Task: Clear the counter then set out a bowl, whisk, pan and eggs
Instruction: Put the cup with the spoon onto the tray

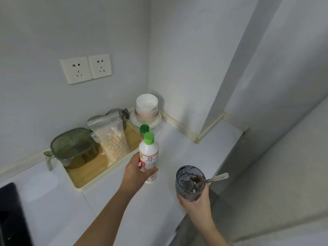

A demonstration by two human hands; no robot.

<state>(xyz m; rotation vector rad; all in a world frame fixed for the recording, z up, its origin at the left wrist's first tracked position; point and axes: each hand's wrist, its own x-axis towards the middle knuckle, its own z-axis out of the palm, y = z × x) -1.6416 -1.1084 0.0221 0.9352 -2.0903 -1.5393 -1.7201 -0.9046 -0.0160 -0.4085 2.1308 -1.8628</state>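
1. Head view, hands: my left hand (136,172) is curled round the lower body of the white bottle (148,155) with the green cap; my right hand (197,201) cups the base of a smeared glass (190,183) with a spoon (213,178) leaning in it, held out over the counter's front edge.
2. Head view, counter (186,142): I cannot tell whether the bottle's base touches the surface; a second bottle (144,129) stands just behind it, beside the tray (79,186) carrying a lidded green container (72,146) and a bag of oats (111,139).
3. Task things: stacked bowls (147,105) sit on a plate (156,121) in the far corner; whisk, pan and eggs are not in view.
4. Step, as I judge it: clearing (both hands loaded, nothing set out yet).
5. Next move calls for carrying both items away level, so the spoon does not tip out; then the second bottle.
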